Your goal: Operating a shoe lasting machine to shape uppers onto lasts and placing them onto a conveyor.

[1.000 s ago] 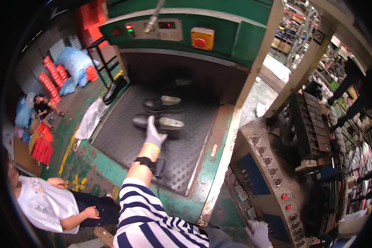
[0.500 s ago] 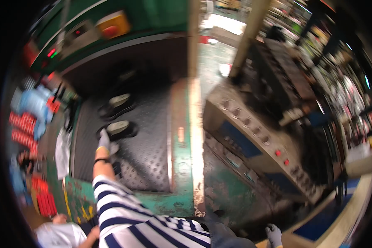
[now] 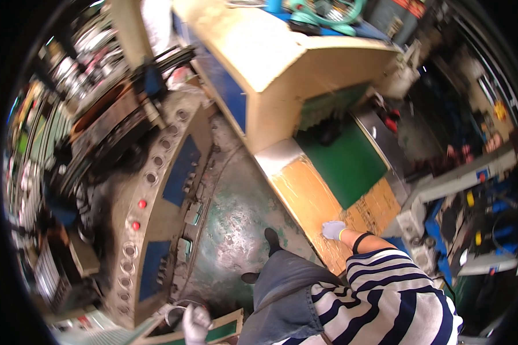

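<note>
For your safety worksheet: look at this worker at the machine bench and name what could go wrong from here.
1. The right hand in a pale glove rests on the worn wooden board; splinters or rough edges could snag it.
2. The left hand is low beside the control panel with red buttons; it might bump one.
3. The picture is blurred, suggesting quick turning, possibly risking footing.

Bright, even daylight washes the beige cabinet top at upper centre almost to glare; motion blur smears the left side and the machine panel; fisheye bending and a black rim darken the edges.
</note>
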Available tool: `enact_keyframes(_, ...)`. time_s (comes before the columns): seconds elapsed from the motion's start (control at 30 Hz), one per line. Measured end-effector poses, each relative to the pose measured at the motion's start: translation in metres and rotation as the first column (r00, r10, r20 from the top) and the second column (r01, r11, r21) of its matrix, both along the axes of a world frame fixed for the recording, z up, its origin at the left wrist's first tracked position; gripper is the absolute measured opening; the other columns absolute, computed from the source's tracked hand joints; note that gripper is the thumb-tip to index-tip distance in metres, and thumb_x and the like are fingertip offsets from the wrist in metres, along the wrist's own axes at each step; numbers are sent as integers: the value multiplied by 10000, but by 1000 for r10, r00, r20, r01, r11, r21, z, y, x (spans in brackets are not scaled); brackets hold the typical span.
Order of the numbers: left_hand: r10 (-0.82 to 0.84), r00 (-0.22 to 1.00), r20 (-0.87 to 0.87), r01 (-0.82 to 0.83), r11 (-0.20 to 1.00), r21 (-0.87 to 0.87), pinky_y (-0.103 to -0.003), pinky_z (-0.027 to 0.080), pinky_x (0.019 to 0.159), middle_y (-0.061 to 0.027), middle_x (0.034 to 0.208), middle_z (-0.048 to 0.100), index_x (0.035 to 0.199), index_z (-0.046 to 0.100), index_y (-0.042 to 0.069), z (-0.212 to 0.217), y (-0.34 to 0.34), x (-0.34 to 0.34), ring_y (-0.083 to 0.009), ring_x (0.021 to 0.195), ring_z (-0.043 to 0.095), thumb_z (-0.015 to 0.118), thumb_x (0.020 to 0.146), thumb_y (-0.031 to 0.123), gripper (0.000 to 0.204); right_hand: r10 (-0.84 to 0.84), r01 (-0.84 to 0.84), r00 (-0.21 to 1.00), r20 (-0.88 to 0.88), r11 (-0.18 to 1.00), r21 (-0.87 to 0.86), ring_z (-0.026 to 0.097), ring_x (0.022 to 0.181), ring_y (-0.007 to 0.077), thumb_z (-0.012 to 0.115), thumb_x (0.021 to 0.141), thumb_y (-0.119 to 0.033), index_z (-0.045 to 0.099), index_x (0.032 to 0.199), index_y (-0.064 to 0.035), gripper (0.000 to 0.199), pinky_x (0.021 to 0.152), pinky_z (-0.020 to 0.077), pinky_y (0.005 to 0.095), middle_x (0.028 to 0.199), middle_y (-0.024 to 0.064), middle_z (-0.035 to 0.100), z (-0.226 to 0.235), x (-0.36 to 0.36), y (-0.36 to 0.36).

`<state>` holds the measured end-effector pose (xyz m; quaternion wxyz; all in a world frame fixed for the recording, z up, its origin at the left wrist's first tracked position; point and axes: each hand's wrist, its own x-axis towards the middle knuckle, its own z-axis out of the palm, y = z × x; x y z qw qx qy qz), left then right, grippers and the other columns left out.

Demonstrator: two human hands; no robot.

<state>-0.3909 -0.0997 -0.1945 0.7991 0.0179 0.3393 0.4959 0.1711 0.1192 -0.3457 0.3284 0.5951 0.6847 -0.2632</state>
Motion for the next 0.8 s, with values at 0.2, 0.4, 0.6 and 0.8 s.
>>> enact_keyframes(0.2,-649,629,-428,690,720,-76,-342,445,595,-43,791,581,930,580,60,-63,255,185,-185,655,536,531,999,371,323,-777,766,624,-83,586,265,516,1258,414,560,859,-390,452,1399,-90,627,997,451,507,1425,187,493,-29,105,-56)
enact_keyframes(0.4,-443,120,-889,844,517,-143,-332,531,791,-114,937,696,1210,573,3,-144,438,396,-213,847,673,653,884,315,458,-969,923,236,-69,201,328,255,1441,410,617,842,-539,146,1544,-30,987,1168,251,485,1584,229,207,-41,185,-50)
enact_keyframes(0.6,164,24,-986,785,608,120,-424,340,1123,-259,1445,435,1423,418,-5,-193,558,555,-393,1357,404,744,796,437,834,-957,910,289,2,275,309,313,1372,510,710,708,-636,139,1526,27,1198,1124,299,534,1539,338,203,-78,199,-44)
enact_keyframes(0.8,-10,196,-981,829,536,160,-391,285,1161,-231,1503,376,1474,290,-73,-243,629,624,-314,1397,358,847,695,183,991,-865,822,495,84,497,278,218,1416,498,632,787,-666,179,1501,82,1129,1129,242,584,1529,363,178,-80,192,-46)
